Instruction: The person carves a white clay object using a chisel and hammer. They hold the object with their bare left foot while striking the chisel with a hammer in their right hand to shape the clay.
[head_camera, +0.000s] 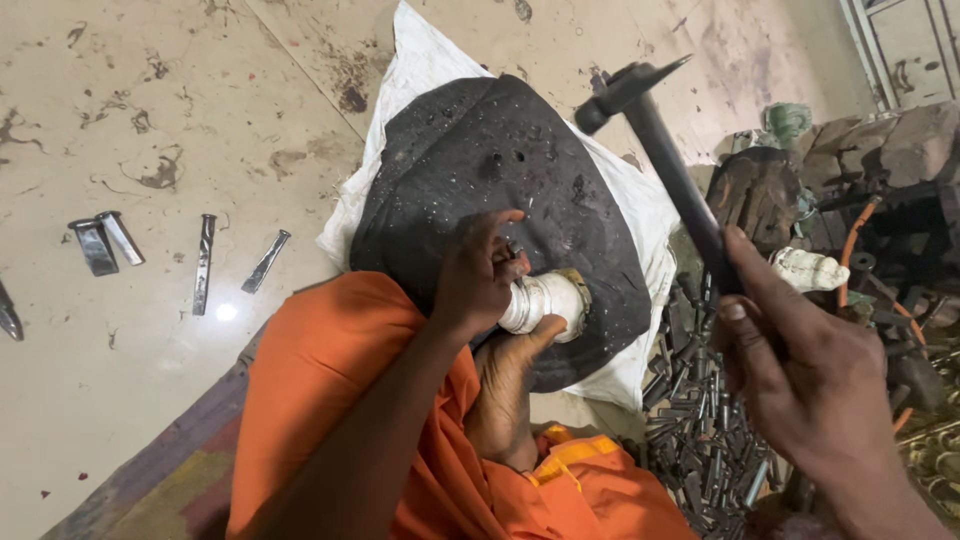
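hammer raised over a small punch held on a dark pad

the left hand (478, 280) is pinched shut around a small metal punch (514, 250), its tip set on the dark pad (480, 170) that lies on a white sack (420, 70) in the middle of the scene; a foot (505, 390) braces a white fitting (545, 300) just near of it. the right hand (800, 380) is wrapped tight low on the handle of the hammer (660, 150), head up at the far right. the hammer looks head-heavy and rigid, best gripped near the handle's end; the punch looks hard, short and likely slick, so fingers sit close to the struck end. chisels (205, 262) lie on the floor at left, a pile of metal bits (700, 440) at right.
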